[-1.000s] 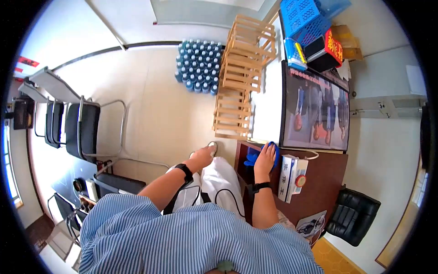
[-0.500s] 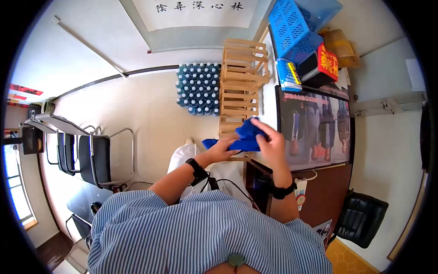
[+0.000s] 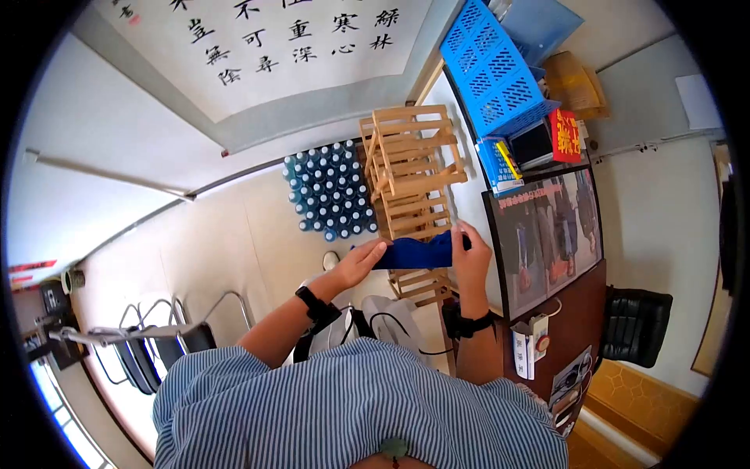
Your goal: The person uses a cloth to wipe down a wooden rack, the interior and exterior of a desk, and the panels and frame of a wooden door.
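Note:
A dark blue cloth [image 3: 418,252] is stretched between my two hands, in front of the wooden slatted racks [image 3: 414,148]. Its left end is pinched by my left hand [image 3: 361,263], thumb on top. My right hand [image 3: 471,254] grips the right end between thumb and fingers, close to the edge of the white surface [image 3: 469,184]. Both wrists wear black bands. Below the cloth, a black cable hangs over my light trousers.
Many bottles [image 3: 330,191] stand on the floor beyond my left hand. At the right are a blue basket [image 3: 496,70], a framed group photo [image 3: 547,238], a brown desk [image 3: 566,336] with a white box [image 3: 525,352], and a black chair [image 3: 637,324]. More chairs [image 3: 148,352] stand left.
The blue cloth was first under my right hand at the desk edge, then bunched between both hands. Now it is pulled out flatter between them. The view has turned.

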Action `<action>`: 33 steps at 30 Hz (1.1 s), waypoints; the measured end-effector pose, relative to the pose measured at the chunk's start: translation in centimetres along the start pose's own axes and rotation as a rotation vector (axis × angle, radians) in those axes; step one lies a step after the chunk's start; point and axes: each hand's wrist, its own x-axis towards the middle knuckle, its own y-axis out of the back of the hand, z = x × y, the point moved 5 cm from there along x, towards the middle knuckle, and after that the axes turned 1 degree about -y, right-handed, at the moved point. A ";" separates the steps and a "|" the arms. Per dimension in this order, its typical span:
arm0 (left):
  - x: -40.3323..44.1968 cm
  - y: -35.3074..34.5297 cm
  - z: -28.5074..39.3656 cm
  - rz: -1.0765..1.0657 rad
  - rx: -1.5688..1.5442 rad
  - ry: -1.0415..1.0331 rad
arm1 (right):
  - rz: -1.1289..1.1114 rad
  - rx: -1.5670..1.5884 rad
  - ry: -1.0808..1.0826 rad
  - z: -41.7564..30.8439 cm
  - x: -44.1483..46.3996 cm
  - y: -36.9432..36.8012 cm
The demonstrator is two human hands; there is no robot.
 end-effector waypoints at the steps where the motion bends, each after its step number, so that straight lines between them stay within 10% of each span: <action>1: 0.7 1.2 0.4 0.069 0.208 -0.069 | 0.003 -0.008 0.015 -0.3 0.5 -1.0; 8: 3.2 5.3 0.8 0.005 0.825 -0.222 | -0.099 -0.009 0.066 0.8 3.8 -5.7; 13: 6.0 6.0 1.7 -0.035 0.511 -0.216 | 0.019 0.034 0.041 2.7 7.2 -5.8; 24: 17.6 13.5 0.1 0.440 0.722 0.044 | -0.074 0.033 -0.055 6.8 20.6 -12.3; 29: 23.9 16.6 3.8 0.706 1.284 -0.139 | -0.013 0.099 -0.167 7.7 23.7 -14.5; 33: 30.2 17.3 -0.2 0.717 0.638 0.022 | 0.302 0.067 0.079 6.5 28.9 -16.4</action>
